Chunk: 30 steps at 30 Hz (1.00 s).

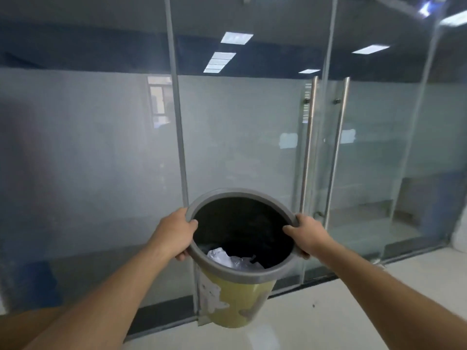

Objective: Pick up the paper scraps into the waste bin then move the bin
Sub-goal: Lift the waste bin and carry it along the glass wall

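Note:
The waste bin [235, 299] is yellow with a grey rim and a black liner, and it hangs in the air in front of me, tilted toward me. Crumpled white paper scraps [222, 257] lie inside it at the near side. My left hand [174, 233] grips the rim on the left, thumb inside. My right hand [307, 234] grips the rim on the right, thumb over the edge.
A frosted glass partition wall [101, 160] stands right ahead. Glass double doors with tall steel pull handles [309, 147] are to the right. Pale floor tiles [353, 311] stretch below and to the right.

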Motion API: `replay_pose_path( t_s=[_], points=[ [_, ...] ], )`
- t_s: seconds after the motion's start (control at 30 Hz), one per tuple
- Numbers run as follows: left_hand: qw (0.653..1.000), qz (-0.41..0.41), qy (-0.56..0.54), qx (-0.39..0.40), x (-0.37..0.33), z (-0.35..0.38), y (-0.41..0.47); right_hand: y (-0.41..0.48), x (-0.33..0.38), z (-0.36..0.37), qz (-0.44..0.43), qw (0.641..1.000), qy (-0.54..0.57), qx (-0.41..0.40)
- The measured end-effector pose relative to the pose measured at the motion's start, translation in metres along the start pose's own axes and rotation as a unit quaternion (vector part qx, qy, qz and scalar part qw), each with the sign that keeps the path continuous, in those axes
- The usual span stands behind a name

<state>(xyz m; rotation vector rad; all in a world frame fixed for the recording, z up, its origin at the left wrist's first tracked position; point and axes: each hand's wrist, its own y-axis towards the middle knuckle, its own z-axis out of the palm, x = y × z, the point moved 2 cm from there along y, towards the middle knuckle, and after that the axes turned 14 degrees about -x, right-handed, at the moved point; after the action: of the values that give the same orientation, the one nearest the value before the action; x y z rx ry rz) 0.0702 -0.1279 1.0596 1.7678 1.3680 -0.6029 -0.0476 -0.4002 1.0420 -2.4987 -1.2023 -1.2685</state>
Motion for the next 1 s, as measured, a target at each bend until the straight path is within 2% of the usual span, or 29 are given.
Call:
replay_pose_path(
  t_s=[0.27,0.4,0.7,1.0],
  points=[
    [0.982,0.085,-0.074,0.151,-0.124,0.142,-0.037,-0.014,-0.111,-0.153,0.139,0.977,-0.044,-0.156],
    [0.968,0.108,-0.087,0.209,-0.173,0.202,-0.072,-0.023,-0.161,-0.211,0.188,0.959,-0.081,-0.195],
    [0.962,0.133,-0.079,0.223,-0.249,0.282,-0.095,0.008,-0.233,-0.277,0.193,0.953,-0.077,-0.220],
    [0.962,0.139,-0.048,0.231,-0.290,0.369,-0.087,0.070,-0.301,-0.300,0.210,0.953,-0.061,-0.210]
  ],
)
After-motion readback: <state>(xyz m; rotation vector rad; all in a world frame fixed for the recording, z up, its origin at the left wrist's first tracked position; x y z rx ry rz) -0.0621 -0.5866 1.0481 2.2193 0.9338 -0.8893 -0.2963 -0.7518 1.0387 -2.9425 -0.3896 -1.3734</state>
